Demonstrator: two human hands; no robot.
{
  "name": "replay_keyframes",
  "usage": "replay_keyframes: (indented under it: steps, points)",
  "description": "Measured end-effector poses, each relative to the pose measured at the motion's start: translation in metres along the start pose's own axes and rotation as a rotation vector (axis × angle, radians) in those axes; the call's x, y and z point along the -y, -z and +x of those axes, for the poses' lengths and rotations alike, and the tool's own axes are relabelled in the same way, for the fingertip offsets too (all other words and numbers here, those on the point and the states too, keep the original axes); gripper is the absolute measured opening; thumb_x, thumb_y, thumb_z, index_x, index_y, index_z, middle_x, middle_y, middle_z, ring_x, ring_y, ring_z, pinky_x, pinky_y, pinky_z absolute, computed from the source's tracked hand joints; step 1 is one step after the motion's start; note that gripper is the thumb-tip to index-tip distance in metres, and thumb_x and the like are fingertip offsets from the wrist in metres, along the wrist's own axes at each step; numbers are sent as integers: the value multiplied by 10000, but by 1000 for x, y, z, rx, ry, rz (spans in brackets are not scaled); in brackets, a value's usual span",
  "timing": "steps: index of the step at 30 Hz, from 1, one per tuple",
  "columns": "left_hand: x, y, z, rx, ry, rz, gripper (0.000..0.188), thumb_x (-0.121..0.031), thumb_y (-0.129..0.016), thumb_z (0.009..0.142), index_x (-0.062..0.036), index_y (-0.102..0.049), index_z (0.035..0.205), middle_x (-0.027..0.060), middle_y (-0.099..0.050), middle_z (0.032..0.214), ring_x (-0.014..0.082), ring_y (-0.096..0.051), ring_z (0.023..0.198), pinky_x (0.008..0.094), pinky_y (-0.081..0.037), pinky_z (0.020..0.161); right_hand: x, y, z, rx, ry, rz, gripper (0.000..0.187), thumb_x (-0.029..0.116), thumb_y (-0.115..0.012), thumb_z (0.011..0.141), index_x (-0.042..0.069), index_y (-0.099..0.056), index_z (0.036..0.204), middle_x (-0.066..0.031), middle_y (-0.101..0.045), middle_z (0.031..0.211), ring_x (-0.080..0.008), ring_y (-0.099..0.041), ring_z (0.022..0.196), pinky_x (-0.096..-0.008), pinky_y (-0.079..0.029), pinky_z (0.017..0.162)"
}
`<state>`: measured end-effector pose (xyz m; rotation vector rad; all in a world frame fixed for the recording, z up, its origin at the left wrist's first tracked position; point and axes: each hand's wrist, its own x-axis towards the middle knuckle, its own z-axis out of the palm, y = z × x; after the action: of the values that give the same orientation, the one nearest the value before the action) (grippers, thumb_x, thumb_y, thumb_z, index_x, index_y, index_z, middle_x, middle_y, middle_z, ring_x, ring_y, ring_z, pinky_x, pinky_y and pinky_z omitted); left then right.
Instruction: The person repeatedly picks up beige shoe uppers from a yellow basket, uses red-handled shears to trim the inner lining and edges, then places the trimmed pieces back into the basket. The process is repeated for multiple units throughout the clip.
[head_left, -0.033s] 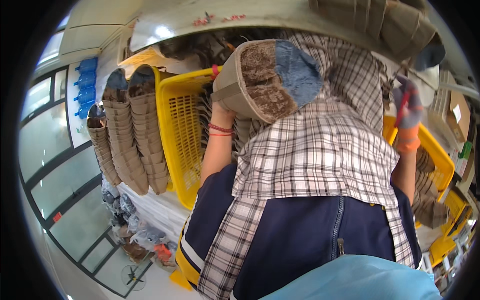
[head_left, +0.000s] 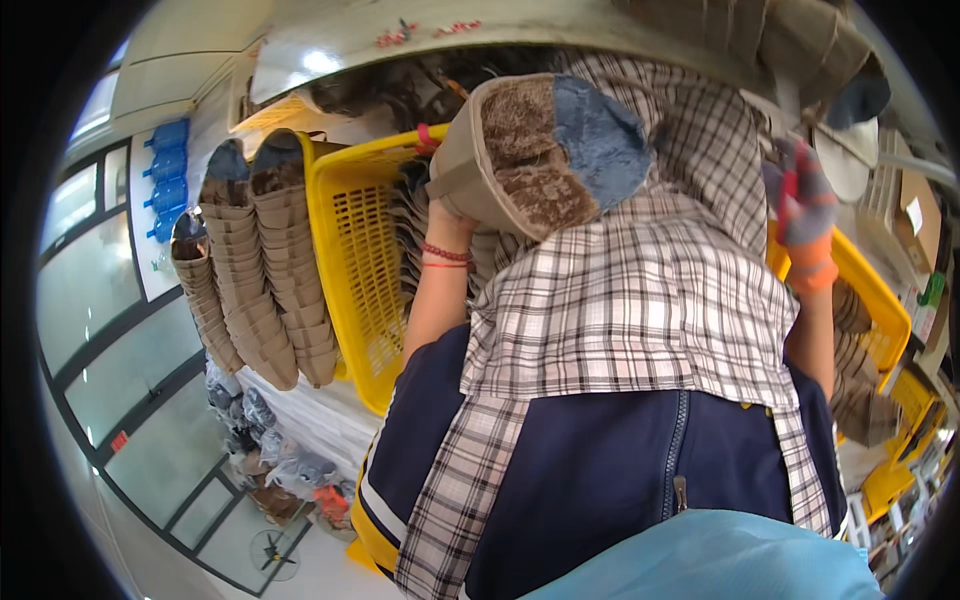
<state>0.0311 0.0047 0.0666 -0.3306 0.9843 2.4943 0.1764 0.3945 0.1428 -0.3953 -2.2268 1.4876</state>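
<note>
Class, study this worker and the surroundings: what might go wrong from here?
The left grip holds the fur-lined piece from one side, so it might twist or slip. The stacked tan pieces sit close beside the yellow basket; a bump could topple them. The gloved right grip seems to hold a red object, which might fall if held loosely.

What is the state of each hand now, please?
Left hand: holding the fur-lined beige piece, grip partly hidden.
Right hand: gloved, holding a slim red object.

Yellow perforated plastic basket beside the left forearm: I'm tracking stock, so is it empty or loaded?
Loaded: layered grey-beige fabric pieces show inside the yellow perforated plastic basket. How full, cannot tell.
</note>
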Motion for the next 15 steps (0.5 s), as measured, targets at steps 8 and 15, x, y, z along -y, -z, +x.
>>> replay_keyframes:
  steps: [8, 15]
  points:
    - [34, -12, 6, 18, 32, 687, 298, -164, -498, 951, -83, -481, 1237, 3, -566, 1114, 110, -546, 990, 259, -478, 828, 38, -63, 33, 507, 584, -1056, 349, 296, -709, 706, 106, -564, 960, -67, -592, 874, -240, -600, 818, -364, -492, 690]
    - [48, 34, 14, 23, -81, 1216, 390, -291, -378, 989, -107, -417, 1330, 30, -520, 1271, 144, -523, 1114, 287, -477, 893, 31, -73, 29, 668, 611, -1043, 395, 280, -718, 680, 95, -555, 988, -82, -588, 898, -264, -595, 802, -381, -495, 652]
